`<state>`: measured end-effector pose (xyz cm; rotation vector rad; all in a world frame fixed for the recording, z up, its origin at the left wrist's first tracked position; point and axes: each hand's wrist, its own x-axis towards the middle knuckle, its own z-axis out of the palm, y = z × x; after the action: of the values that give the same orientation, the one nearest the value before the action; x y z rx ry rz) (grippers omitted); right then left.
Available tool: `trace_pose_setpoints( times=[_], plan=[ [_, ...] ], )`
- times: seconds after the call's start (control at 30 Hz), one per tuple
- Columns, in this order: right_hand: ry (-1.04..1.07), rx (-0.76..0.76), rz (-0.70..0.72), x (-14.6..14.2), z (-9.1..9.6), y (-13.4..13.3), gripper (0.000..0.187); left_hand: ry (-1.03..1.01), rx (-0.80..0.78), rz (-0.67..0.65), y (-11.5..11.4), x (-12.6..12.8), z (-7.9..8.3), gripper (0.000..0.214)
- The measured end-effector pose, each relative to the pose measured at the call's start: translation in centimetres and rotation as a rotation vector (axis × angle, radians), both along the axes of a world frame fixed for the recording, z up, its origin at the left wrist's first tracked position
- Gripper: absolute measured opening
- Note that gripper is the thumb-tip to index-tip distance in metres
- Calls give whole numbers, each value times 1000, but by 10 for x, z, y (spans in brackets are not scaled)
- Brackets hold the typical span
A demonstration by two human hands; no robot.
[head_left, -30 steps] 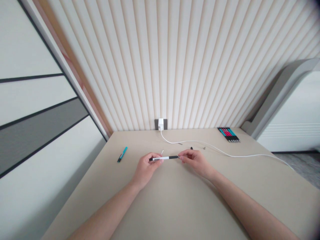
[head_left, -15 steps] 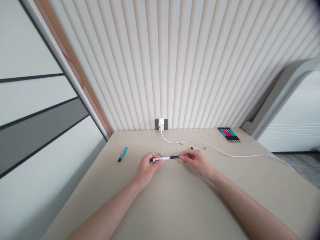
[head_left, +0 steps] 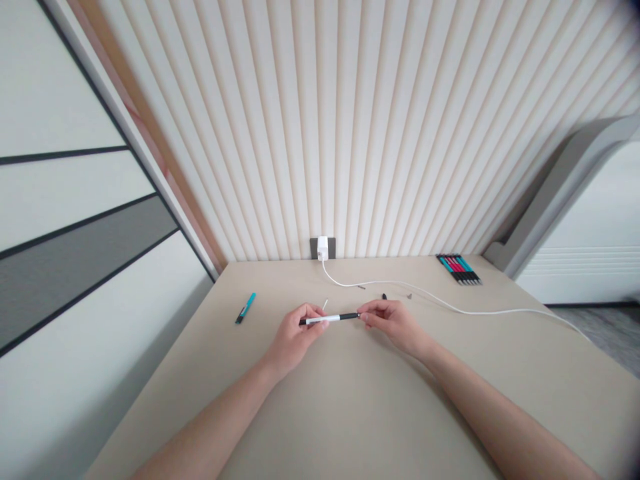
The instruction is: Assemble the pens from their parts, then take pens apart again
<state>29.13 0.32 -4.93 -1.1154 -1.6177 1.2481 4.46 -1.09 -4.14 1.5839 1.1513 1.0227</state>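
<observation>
Plainly, the left hand (head_left: pixel 294 340) grips the white-and-black pen (head_left: pixel 333 319) around its white section, while the right hand (head_left: pixel 394 325) pinches its dark end, over the bench (head_left: pixel 360 413); any print is too small to read.

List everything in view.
Black-and-white pen: one, black and white, held between both hands.
Teal pen: one, teal and black, lying left of the hands.
Pen row: several, teal, red and black, at the table's far edge.
Charger: one, white, on the wall socket.
Cable: one, white, running right across the table.
Small parts: four, white and dark, beyond the hands.
Table: one, beige, under everything.
Ribbed wall: one, cream, behind the table.
Left hand: one, gripping the pen.
Right hand: one, gripping the pen.
</observation>
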Motion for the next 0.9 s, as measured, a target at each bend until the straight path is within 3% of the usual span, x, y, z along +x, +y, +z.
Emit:
trace_pose_setpoints(
  times=[0.43,0.9],
  plan=[
    [-15,-14,-4,-1,3,-2,36,-5,-37,-18,-1,2,0,31],
    [12,17,-27,0,3,-2,37,41,34,33,4,-1,-5,29]
  ],
)
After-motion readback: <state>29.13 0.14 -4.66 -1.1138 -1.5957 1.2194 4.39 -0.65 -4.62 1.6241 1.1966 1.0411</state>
